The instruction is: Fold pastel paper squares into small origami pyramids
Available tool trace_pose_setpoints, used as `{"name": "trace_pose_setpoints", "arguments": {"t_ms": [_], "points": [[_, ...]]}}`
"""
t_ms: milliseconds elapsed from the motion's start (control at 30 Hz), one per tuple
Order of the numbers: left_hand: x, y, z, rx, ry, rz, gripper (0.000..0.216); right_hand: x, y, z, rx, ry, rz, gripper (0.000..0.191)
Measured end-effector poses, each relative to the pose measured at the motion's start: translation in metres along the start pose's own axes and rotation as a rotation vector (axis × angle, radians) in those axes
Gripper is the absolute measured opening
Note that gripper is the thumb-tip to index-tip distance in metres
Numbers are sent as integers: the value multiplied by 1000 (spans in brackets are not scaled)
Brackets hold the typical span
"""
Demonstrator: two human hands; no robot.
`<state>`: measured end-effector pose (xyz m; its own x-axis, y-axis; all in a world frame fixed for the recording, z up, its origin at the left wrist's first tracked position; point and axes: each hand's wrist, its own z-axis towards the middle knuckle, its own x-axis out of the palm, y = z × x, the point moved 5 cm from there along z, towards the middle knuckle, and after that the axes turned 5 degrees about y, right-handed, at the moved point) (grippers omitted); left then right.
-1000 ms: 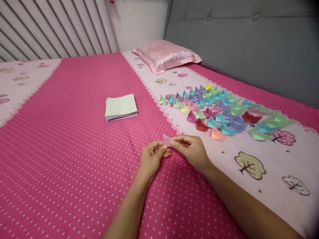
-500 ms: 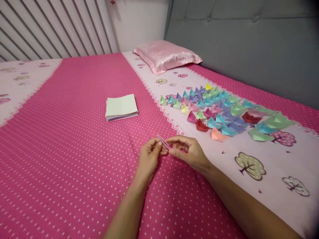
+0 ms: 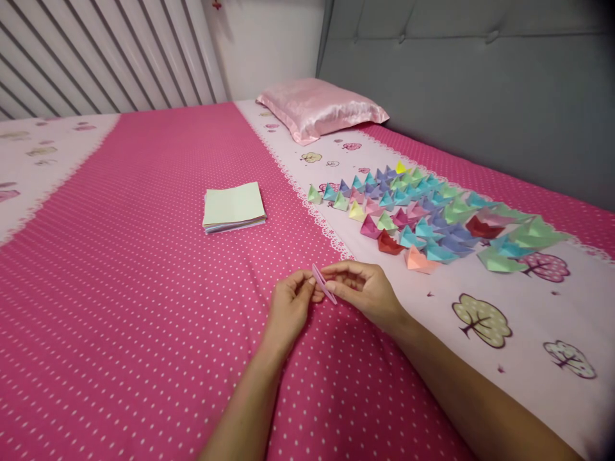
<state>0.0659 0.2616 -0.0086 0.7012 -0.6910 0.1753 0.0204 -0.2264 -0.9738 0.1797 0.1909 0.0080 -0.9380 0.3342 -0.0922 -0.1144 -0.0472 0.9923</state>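
Observation:
A small folded piece of pink paper [image 3: 325,285] is held between my two hands above the dotted pink bedspread [image 3: 168,333]. It is seen nearly edge-on, slanting down to the right. My left hand [image 3: 294,301] pinches its left side between thumb and fingers. From the right, my right hand [image 3: 362,291] has thumb and fingertips closed on the same paper. Beyond the hands, to the right, stand several rows of folded paper boats [image 3: 418,238] in many colours. Farther off to the left lies a stack of paper sheets [image 3: 234,203], pale green on top.
A shiny pink pillow [image 3: 321,107] lies at the back of the bed. A grey padded headboard [image 3: 461,96] runs along the right side. White slanted slats [image 3: 106,51] rise at the back left.
The pink paper has turned in my fingers, and its lower end now reaches farther down to the right. My left hand has shifted slightly right. The boats and stack are unmoved.

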Motion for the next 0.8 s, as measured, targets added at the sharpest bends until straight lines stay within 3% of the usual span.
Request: {"name": "trace_pose_setpoints", "arguments": {"t_ms": [233,333,533,800], "points": [[-2,8,5,16,46,42,16,1,-2,0,5,11,59,24],[0,10,5,-7,66,42,15,1,-1,0,-38,-26,-18,27],[7,5,-2,-112,68,-115,12,6,7,-1,-161,32,-206,31],[19,-2,-9,-210,153,-307,28,-2,19,-8,-310,-217,-365,28]]}}
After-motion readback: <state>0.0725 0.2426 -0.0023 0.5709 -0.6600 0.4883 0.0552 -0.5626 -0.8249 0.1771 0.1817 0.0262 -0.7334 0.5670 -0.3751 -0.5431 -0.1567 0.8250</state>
